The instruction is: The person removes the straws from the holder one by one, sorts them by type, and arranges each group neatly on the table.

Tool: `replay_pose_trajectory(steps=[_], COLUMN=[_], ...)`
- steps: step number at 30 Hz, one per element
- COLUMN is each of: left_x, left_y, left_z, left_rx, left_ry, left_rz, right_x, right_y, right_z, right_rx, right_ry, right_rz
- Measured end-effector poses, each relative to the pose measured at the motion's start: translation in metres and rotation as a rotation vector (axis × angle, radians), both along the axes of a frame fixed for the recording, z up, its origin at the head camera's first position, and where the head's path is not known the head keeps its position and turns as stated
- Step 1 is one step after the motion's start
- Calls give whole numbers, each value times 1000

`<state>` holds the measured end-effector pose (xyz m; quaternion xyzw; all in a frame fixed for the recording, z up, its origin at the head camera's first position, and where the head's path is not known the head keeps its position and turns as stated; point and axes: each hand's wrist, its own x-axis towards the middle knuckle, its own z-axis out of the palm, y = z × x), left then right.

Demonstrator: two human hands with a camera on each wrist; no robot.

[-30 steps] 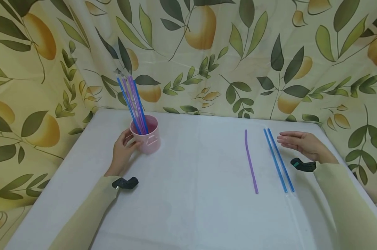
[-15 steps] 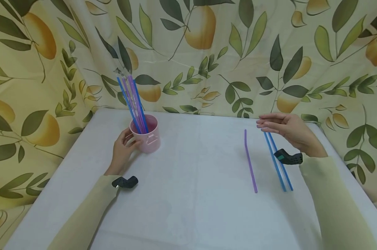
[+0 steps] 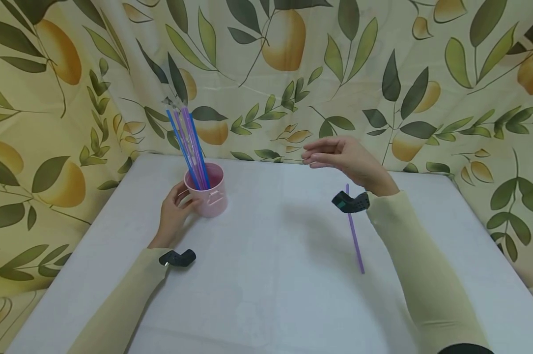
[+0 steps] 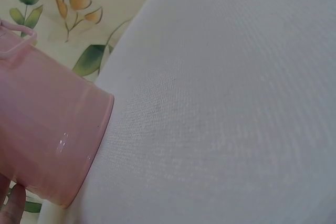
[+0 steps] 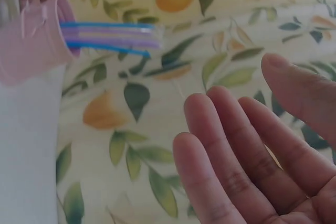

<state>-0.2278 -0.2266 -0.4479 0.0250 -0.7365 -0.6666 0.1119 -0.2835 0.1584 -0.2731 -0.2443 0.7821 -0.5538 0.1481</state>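
On the left of the head view, my left hand (image 3: 171,216) holds a pink cup (image 3: 215,202) between thumb and fingers. The cup stands upright on the table, with blue and purple straws (image 3: 188,147) leaning up out of it. In the left wrist view a fingertip (image 4: 14,203) rests against the cup's side. My right hand (image 3: 348,157) is raised over the far side of the table with nothing in it; its fingers are extended in the right wrist view. A lone purple straw (image 3: 356,243) lies beneath the right wrist, partly covered. Two blue straws seen earlier are hidden by the right forearm.
The white-covered table (image 3: 257,275) spreads between both arms. A curtain (image 3: 257,98) printed with leaves and fruit hangs behind its far edge. Black wrist cameras sit at the left cuff (image 3: 178,258) and right cuff (image 3: 350,201).
My right hand has moved left and upward from beside the blue straws, past the purple straw, and its forearm now covers the blue ones. The left hand stays on the cup.
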Motion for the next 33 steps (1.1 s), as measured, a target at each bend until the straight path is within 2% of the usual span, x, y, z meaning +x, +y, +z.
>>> replay_pose_trajectory(steps=[6, 13, 20, 26, 30, 33], left_x=[0, -2, -4, 2, 7, 3], left_y=[1, 0, -3, 0, 4, 1], left_z=[1, 2, 4, 17, 28, 18], left_rx=[-16, -33, -58, -63, -80, -100], left_ry=[3, 26, 13, -28, -41, -33], left_rz=[0, -1, -10, -38, -45, -38], right_x=[-14, -30, -47, -58, -64, -67], right_y=[-54, -112, -162, -192, -204, -211], right_z=[0, -9, -27, -45, -50, -50], right_rx=[-88, -83, -118, -155, -153, -129], right_ry=[-45, -51, -122, -157, -164, -171], right_rz=[70, 79, 52, 13, -19, -38])
